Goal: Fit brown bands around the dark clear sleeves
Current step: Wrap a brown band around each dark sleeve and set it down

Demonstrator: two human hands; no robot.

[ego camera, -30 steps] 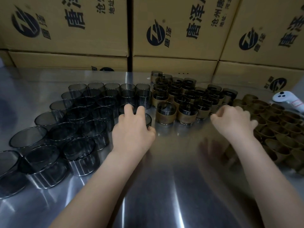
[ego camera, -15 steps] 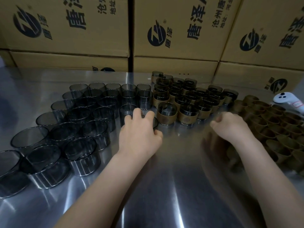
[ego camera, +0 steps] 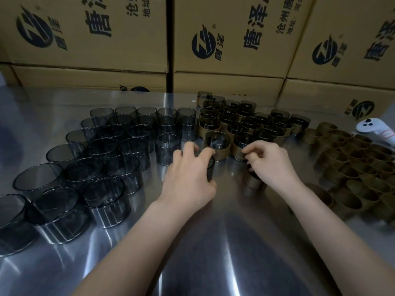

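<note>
Fingers (ego camera: 189, 149) of the left hand (ego camera: 188, 178) are curled down over the rim of one dark clear sleeve (ego camera: 210, 170), thumb at its near side, so the hand grips it from above; only the sleeve's right wall shows past the knuckles, and it stands upright on the steel table (ego camera: 213, 242). From that hand's 9 o'clock round to its 11 o'clock stand the bare sleeves (ego camera: 102, 167), upright and packed wall to wall in rows. At its 1 o'clock is the group of banded sleeves (ego camera: 245, 124), each with a brown ring round its lower half, the nearest two just beyond both hands. Further right, the right hand (ego camera: 273, 165) hovers low with its fingers (ego camera: 252, 149) bent inward, forefinger and thumb tips drawn close together, and a brown band (ego camera: 255, 182) sits under the palm; it seems held there, though which fingers clasp it is hidden. The two hands are near each other but apart. From the right hand's 3 o'clock to its 5 o'clock lie the loose bands (ego camera: 352, 167), heaped against one another. At its 2 o'clock a white controller (ego camera: 372, 130) rests at the table's edge. Printed cardboard boxes (ego camera: 224, 39) are stacked along the back at 12 o'clock
</note>
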